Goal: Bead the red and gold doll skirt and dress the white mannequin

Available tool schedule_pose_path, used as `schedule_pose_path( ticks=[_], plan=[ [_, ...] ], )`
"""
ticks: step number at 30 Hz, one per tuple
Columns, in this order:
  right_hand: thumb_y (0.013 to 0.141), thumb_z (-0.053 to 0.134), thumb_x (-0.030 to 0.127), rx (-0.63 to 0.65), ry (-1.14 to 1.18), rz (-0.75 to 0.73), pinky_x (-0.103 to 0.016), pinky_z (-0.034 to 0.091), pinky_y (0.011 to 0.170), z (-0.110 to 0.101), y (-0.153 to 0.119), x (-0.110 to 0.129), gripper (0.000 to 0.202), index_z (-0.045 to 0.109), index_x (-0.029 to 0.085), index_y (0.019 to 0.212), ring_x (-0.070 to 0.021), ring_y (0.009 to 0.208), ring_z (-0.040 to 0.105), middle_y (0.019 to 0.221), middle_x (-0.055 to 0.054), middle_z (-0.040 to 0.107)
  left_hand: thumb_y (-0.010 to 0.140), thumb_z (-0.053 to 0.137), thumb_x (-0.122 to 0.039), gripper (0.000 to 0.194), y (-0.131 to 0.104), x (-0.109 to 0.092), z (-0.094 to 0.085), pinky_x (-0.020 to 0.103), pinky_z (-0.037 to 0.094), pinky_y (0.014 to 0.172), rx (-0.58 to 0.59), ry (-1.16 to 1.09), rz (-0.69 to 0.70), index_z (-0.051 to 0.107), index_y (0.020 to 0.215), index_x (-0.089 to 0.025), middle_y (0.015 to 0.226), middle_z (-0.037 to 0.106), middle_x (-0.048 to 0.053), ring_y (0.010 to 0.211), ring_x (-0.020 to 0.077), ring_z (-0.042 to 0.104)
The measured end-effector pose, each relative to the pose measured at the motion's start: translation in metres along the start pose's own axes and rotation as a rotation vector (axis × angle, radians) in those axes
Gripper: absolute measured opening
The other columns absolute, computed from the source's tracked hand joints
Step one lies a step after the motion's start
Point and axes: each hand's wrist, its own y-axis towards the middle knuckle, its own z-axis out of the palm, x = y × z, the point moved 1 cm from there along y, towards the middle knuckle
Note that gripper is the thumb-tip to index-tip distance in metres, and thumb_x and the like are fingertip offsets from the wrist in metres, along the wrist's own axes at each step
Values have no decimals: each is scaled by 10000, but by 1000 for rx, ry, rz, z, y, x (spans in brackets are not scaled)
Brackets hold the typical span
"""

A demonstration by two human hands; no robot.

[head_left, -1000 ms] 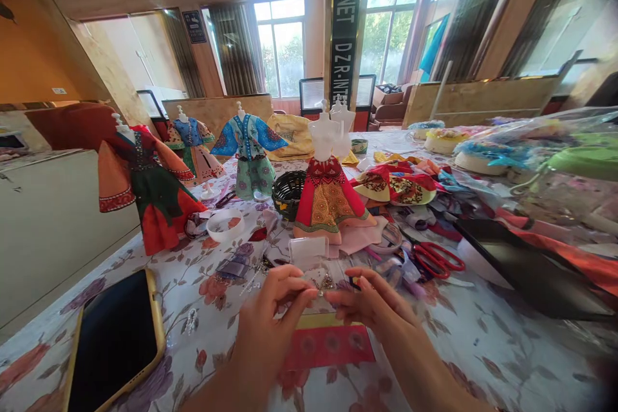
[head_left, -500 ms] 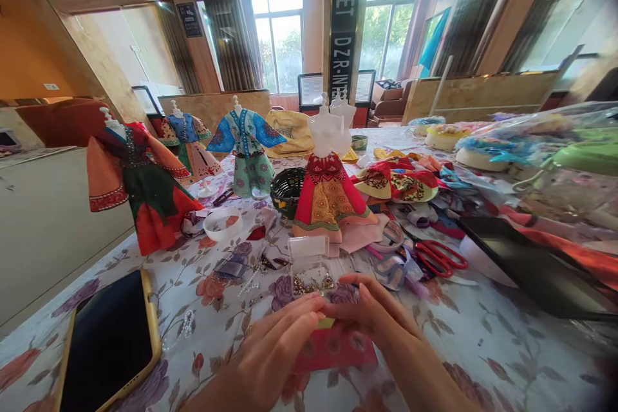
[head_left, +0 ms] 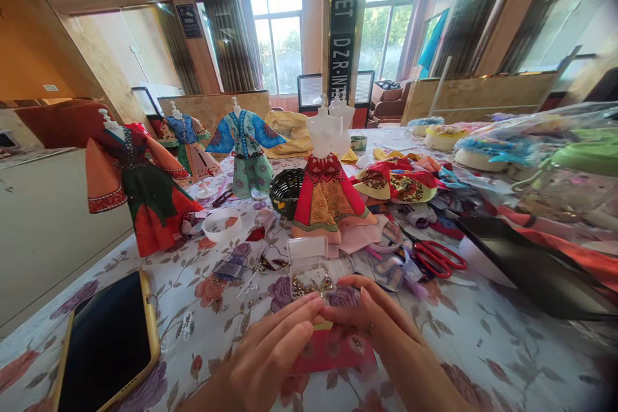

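Note:
My left hand point(head_left: 277, 341) reaches in from the bottom, fingers stretched out and close together, palm down. My right hand point(head_left: 383, 318) comes from the other side with its fingers extended and apart. The fingertips of both hands meet just above a red piece of cloth point(head_left: 333, 360) with a yellowish edge, which lies flat and is partly hidden under them. I see nothing held in either hand. Directly beyond the fingertips is an open clear plastic box point(head_left: 308, 251) containing small shiny gold and silver beads point(head_left: 311, 283).
A phone point(head_left: 109, 341) in a yellow case lies at left. Several dressed mini mannequins, one in a red-and-gold skirt point(head_left: 333, 199), stand behind. Red-handled scissors point(head_left: 439, 257), cloth scraps, a black tray point(head_left: 535, 264), a black basket point(head_left: 286, 193) and a white ring point(head_left: 222, 225) surround the hands.
Both hands stay in almost the same place over the red cloth, with only a slight shift of the fingers. The objects on the table have not moved.

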Motion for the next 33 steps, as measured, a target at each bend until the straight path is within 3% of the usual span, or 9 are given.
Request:
schedule_pose_path(
  ticks=[5,9,11,16,21,23,27,30,33],
  plan=[
    [700,682,454,-13,-25,-35,-416,522,746,8,-7,18,233,672,282,856,-296,957,639,894,-61,739,850,500,-126,394,4,-2,-5,352,528,916,3,17,11,502,1233,-215,1225,611,103,1131,234,567],
    [709,675,431,-11,-35,-39,-439,509,771,11,-13,23,210,668,278,853,-300,920,649,865,-62,743,841,488,-67,544,3,-4,-6,364,530,912,-43,-8,70,360,1336,-253,1256,589,96,1159,222,547],
    [707,678,431,-18,-36,-49,-446,504,786,11,-14,24,212,667,282,857,-303,922,648,841,-61,744,844,481,-67,511,0,-3,-6,358,523,923,-21,-5,53,398,1314,-248,1261,584,98,1163,220,545],
    [722,664,456,4,-72,-99,-431,508,780,10,-13,19,230,669,291,882,-290,876,659,839,-56,742,851,483,-100,355,-6,0,-2,354,542,894,-29,-24,-129,544,1153,-276,1212,621,64,1085,218,607],
    [776,604,481,-28,-207,-197,-403,498,726,5,-9,9,250,671,301,936,-250,724,651,857,-43,738,779,604,-68,436,6,-7,7,275,591,754,-233,-119,-198,532,1092,-364,1070,701,-46,819,155,710],
    [794,579,496,-51,-293,-230,-401,478,734,3,-8,6,259,666,305,946,-245,704,637,844,-38,737,784,612,-93,326,17,-12,7,244,600,645,-332,-164,-302,578,974,-356,910,737,-85,672,133,712],
    [843,491,536,-64,-368,-292,-365,454,715,-1,-5,-3,297,611,316,1002,-233,756,617,835,-18,735,765,659,-193,105,38,-19,5,265,605,629,-246,-349,-618,630,811,-282,783,738,-51,702,169,715],
    [859,491,513,-38,-338,-310,-320,451,702,-3,0,-6,273,585,308,1013,-210,790,606,867,-11,736,690,702,-147,146,51,-18,3,224,589,597,-267,-497,-657,606,716,-255,671,722,-65,629,145,702],
    [873,498,476,-7,-184,-225,-312,443,754,-5,6,-6,263,585,279,1022,-186,773,598,891,-16,736,647,690,-94,188,61,-16,2,197,565,565,-249,-603,-691,587,698,-243,633,718,-64,591,129,687]
  ],
)
